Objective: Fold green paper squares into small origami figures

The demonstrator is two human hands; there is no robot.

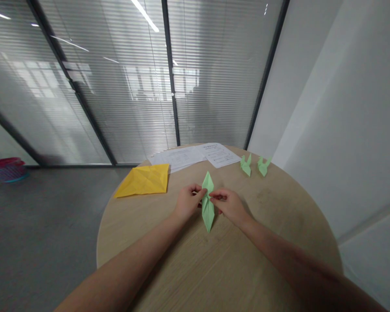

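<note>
A light green folded paper [208, 215], long and pointed at both ends, is held just above the middle of the round wooden table. My left hand [190, 200] pinches its left side near the centre, thumb on top. From the right, my right hand [228, 203] pinches the paper's centre between thumb and fingers. Both hands are closed, and the paper's long axis points away from me. Some of the fingers are hidden beneath the paper.
Two small green origami figures, one [246, 165] beside the other [263, 166], stand at the table's [279, 225] back right. A yellow creased paper [146, 180] lies at left. Printed sheets [219, 154] lie along the far edge. A red basket [7, 169] sits on the floor.
</note>
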